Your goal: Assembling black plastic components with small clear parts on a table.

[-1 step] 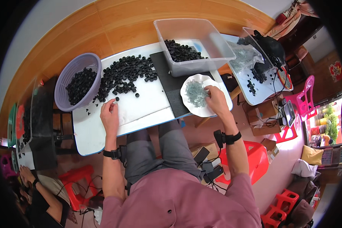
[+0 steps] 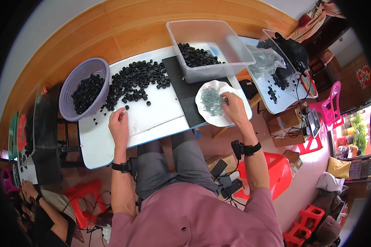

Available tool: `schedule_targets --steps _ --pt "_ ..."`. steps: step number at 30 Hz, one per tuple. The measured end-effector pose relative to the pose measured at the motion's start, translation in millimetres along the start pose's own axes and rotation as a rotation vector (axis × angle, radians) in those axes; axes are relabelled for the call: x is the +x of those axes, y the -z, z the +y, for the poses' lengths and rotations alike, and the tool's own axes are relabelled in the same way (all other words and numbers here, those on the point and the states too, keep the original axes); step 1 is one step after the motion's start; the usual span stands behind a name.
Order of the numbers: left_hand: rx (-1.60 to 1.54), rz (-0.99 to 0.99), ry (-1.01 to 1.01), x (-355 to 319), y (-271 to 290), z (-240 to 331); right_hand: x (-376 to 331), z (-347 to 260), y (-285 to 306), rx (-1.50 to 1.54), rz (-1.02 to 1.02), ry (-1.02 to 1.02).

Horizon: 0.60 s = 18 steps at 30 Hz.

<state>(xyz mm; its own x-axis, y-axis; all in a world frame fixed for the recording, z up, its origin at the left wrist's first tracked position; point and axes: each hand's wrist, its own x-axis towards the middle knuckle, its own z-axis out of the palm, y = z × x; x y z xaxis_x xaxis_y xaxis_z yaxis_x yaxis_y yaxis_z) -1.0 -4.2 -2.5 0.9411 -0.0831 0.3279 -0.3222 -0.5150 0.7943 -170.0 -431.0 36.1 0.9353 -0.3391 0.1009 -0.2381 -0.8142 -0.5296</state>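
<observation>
The left hand pinches a black cap at the pile's near edge; the right hand, fingers curled together, picks in the plate of grey bits.

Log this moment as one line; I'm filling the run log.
left hand: pinching small black cap | right hand: on white plate of grey bits | purple basket: left

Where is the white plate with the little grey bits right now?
In the head view, the white plate sits at the table's right front edge, just in front of the clear tub, with the right hand resting on its right side.
</observation>
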Motion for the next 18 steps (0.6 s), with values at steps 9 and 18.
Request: schedule_targets --steps 9,18 --pt "-0.006 0.003 -0.039 0 2 3 -4 -43 11 -0.084 0.120 0.171" --pt "-0.034 0.009 -0.042 0 2 3 3 -41 -2 -0.027 0.058 0.113"
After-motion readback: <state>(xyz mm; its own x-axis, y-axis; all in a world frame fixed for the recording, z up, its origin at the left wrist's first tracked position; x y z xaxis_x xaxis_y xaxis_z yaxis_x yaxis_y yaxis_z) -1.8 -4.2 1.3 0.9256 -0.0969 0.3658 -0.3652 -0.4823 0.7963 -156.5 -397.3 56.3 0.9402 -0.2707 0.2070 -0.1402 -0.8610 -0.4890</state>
